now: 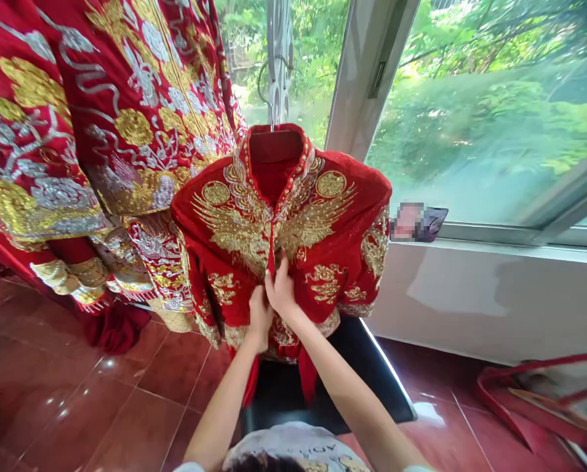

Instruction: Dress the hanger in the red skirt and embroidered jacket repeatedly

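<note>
A red jacket [345, 262] with gold embroidery hangs in front of me from a hanger [272, 115]. Its collar stands open in a V, and the front edges meet lower down the chest. My right hand [281, 288] is closed on the front edge of the jacket, just below the gold wing pattern. Right beside it and slightly lower, my left hand [260, 318] is closed on the other side of the front opening. The fingertips are partly hidden, so the fastening between them cannot be made out.
More red garments [141, 131] with gold and silver embroidery hang at the left. Below the jacket is a black seat or bench [367, 367]. A window [480, 118] fills the right, with a small card [432, 224] on its sill. A red-framed object [519, 400] stands lower right.
</note>
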Available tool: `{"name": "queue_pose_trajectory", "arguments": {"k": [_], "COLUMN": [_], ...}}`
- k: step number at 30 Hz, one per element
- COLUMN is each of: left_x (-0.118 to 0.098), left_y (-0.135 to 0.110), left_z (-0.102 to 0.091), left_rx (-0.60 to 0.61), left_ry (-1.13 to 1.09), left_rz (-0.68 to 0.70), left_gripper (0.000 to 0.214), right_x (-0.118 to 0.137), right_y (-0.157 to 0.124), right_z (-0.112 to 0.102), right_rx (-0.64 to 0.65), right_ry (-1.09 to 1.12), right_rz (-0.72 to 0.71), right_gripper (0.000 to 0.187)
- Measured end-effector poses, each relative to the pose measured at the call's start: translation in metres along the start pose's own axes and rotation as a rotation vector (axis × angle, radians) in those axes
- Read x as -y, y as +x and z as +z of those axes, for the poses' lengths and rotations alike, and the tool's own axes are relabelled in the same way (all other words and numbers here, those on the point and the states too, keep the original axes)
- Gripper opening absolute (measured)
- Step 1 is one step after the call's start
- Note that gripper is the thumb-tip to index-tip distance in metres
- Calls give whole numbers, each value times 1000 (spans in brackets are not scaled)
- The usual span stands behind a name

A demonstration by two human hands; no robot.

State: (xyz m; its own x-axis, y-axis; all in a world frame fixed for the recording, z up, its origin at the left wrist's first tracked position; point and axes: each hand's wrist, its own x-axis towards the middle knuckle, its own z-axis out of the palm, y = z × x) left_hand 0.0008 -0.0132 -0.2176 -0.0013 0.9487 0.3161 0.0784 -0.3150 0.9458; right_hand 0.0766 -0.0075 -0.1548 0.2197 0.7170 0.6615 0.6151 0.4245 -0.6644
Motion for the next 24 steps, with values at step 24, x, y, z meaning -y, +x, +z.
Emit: {"name": "queue_pose_trajectory", "arguments": {"k": [24], "left_x": [112], "left_y": [-80], "left_z": [-79], "left_rx": [-250], "left_ry": [-671], "left_rz": [-730], "left_gripper": [50], "right_x": [-107], "right_y": [-164], "right_z": [-59], "right_rx": [-143], "right_ry": [923], "right_rz": [1128], "right_gripper": [57]}}
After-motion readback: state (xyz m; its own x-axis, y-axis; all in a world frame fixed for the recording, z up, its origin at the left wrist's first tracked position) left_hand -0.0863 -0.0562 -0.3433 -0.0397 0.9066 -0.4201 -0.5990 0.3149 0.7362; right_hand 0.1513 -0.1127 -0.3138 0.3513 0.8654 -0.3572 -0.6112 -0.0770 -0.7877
